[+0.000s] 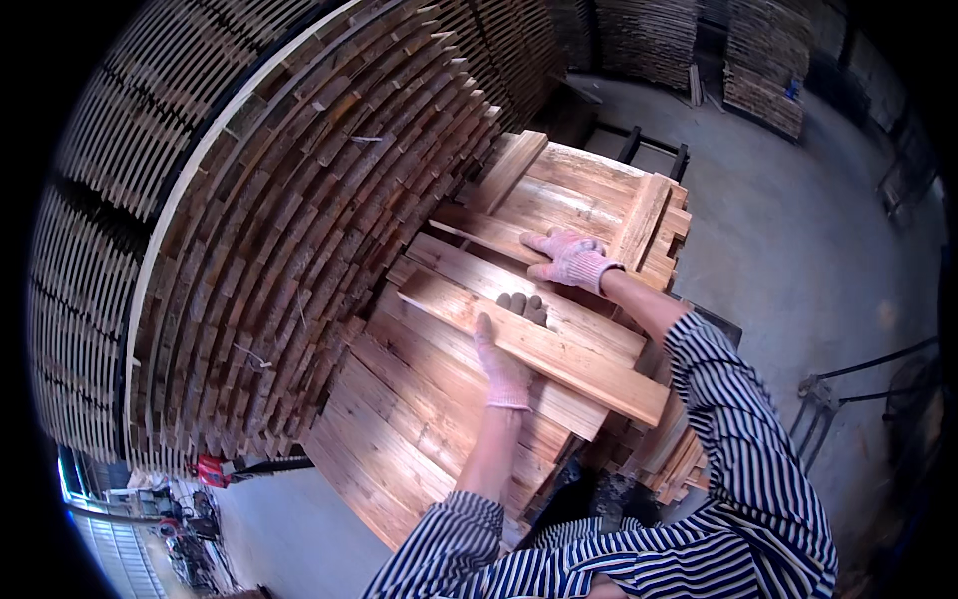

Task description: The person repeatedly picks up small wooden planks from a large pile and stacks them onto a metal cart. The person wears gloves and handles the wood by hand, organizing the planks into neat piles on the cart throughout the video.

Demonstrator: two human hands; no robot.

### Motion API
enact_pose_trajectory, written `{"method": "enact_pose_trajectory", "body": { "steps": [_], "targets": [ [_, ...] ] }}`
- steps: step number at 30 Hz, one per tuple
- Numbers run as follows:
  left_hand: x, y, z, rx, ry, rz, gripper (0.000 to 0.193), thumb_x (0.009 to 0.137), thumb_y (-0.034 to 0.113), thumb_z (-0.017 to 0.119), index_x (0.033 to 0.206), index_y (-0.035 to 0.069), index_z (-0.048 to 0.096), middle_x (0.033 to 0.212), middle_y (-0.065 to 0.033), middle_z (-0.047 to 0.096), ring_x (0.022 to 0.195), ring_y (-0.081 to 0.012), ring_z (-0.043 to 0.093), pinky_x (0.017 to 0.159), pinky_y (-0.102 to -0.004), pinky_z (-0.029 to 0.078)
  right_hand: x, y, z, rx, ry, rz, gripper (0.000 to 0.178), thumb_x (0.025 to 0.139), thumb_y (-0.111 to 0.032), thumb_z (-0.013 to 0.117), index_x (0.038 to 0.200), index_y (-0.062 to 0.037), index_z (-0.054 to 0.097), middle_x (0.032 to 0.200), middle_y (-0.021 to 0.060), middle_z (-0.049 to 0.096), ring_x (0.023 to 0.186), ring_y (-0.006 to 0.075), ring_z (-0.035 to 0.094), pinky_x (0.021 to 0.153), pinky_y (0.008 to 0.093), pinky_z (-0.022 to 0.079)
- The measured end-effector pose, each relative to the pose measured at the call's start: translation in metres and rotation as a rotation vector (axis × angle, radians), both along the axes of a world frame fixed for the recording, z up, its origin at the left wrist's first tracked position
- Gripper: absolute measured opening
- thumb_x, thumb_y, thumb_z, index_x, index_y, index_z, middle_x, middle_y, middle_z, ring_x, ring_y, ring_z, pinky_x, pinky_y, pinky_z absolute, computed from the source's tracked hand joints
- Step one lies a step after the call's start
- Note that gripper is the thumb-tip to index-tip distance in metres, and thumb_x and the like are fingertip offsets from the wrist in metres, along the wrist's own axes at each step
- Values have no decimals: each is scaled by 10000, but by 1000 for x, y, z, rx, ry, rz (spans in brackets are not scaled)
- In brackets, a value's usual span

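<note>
Both my hands wear pale pink gloves with grey finger coating. My left hand [504, 371] is closed round a loose wooden plank [569, 357], its thumb on the near side and its grey fingertips showing over the far edge. This plank lies slantwise above a layer of boards. My right hand [576, 262] lies on another plank [479, 229] farther away, with fingers stretched toward the left. A dark gap shows under that plank's near edge. Beneath both hands is a stack of light boards [399, 424] laid side by side.
A tall stack of rough-edged boards [289, 230] rises close on the left. Crosswise battens [639, 220] lie on the far part of the board pile. More timber stacks [763, 60] stand at the back, across the grey floor [758, 230]. A dark metal frame [823, 389] is at the right.
</note>
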State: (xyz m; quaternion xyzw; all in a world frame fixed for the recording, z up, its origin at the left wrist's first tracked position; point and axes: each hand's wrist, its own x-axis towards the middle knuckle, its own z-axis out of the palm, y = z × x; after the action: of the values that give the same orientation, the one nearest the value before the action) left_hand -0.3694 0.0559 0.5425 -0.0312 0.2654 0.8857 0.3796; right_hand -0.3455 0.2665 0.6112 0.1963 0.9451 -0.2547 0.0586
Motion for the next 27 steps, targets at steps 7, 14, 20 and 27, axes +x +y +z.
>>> {"method": "enact_pose_trajectory", "body": {
  "steps": [7, 14, 20, 27],
  "targets": [
    [-20, -9, 1, -101, 82, 43, 825, 899, 672, 668, 1437, 76, 482, 1363, -134, 591, 1242, -366, 611, 1031, -574, 527, -25, -56, -3, 136, -35, 220, 725, 1015, -646, 384, 1574, -190, 457, 1243, 244, 625, 1152, 385, 640, 902, 530, 553],
    [-41, 47, 55, -889, 735, -378, 1207, 872, 891, 456, 1656, 30, 142, 1609, -291, 347, 1455, -404, 419, 1116, -530, 479, 26, -1, -9, -393, 129, -34, 990, 874, -810, 543, 1649, -237, 319, 1046, 177, 663, 793, 246, 628, 686, 389, 546],
    [-69, 51, -6, -1671, 2006, -186, 1035, 981, 750, 428, 1616, -45, 238, 1677, -286, 257, 1577, -426, 202, 1287, -554, 137, -43, 61, -31, 27, -35, -68, 653, 1014, -624, 458, 1587, -311, 437, 1192, 139, 671, 878, 265, 671, 687, 374, 541],
    [-41, 59, 19, -1434, 1825, -339, 979, 992, 634, 577, 1640, -14, 232, 1624, -293, 372, 1526, -404, 347, 1252, -449, 300, -47, 26, -57, 44, 192, -195, 441, 992, -502, 535, 1282, -204, 683, 1094, 152, 697, 1029, 351, 693, 810, 522, 579]
  ]
}}
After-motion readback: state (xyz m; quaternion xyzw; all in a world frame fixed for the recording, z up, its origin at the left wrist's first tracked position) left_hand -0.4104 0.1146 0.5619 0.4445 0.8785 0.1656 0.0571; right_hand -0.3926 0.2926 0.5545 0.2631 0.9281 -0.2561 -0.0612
